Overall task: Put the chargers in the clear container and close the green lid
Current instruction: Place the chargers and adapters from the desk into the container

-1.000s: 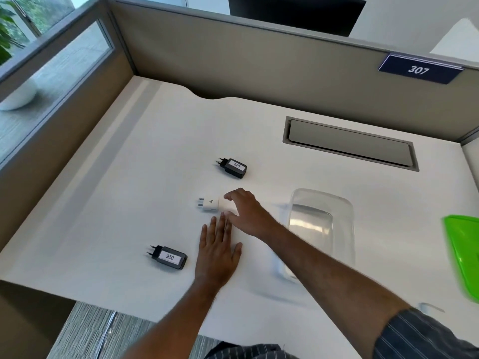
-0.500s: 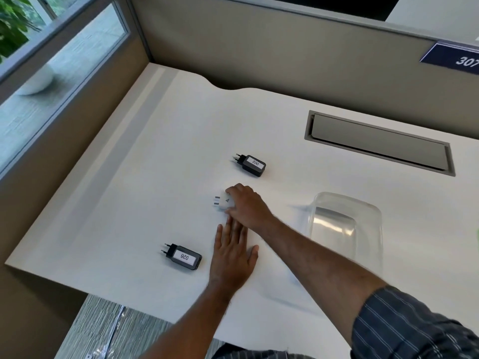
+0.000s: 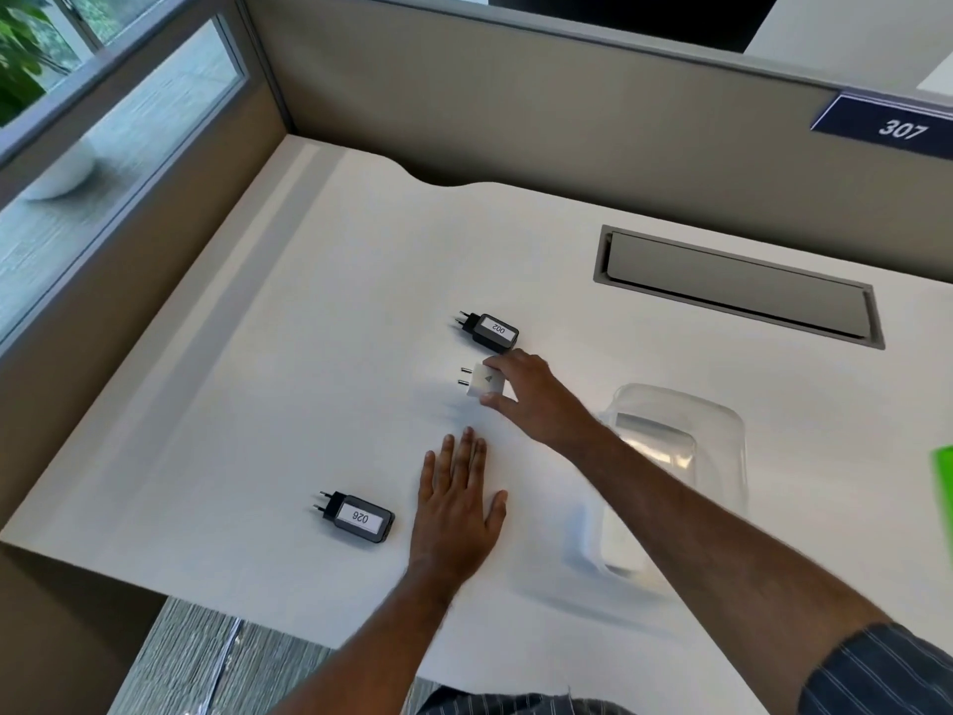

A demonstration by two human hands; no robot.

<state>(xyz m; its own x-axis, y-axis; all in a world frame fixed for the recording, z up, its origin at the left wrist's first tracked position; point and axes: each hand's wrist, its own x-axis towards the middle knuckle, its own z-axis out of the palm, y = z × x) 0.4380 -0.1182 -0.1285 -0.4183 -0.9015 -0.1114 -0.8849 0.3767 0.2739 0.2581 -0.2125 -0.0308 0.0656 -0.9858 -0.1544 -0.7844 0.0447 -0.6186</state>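
Note:
My right hand [image 3: 536, 392] grips a white charger [image 3: 480, 382] between thumb and fingers, lifted a little above the white desk, prongs pointing left. Just behind it lies a black charger labelled 002 [image 3: 490, 331]. Another black charger labelled 026 [image 3: 358, 517] lies near the desk's front edge. My left hand [image 3: 456, 508] rests flat on the desk, palm down, fingers together, right of that charger. The clear container [image 3: 686, 446] stands open to the right, partly hidden by my right forearm. A sliver of the green lid [image 3: 942, 487] shows at the right edge.
A grey cable hatch [image 3: 737, 289] is set into the desk [image 3: 309, 353] at the back right. Beige partition walls close off the back and left sides. A blue plate reading 307 [image 3: 892, 127] hangs on the back wall.
My right hand closed on the white charger and raised it off the desk. The left hand stayed flat in place. The camera view shifted.

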